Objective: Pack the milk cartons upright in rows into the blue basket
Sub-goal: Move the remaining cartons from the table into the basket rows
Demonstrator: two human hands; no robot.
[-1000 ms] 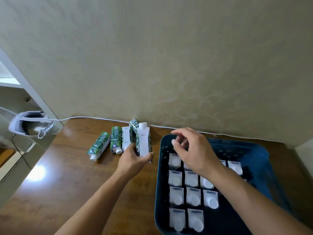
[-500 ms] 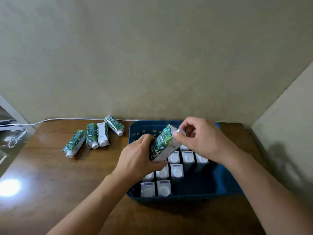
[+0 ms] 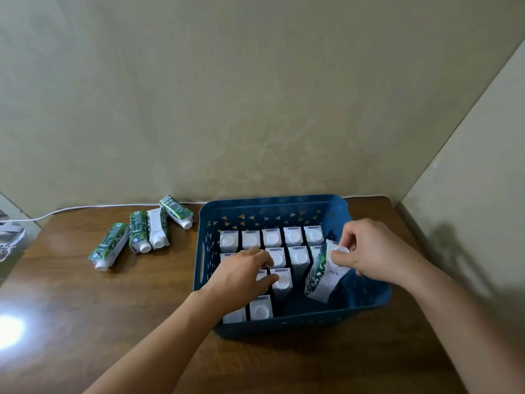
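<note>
Dim, soft light; glare on the table [image 3: 11,331] at left, edges bowed, slight blur.

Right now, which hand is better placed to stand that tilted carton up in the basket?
Right. The right hand already pinches the tilted carton at its cap end, over the open space in the blue basket. The left hand rests on the packed cartons, away from it.
</note>
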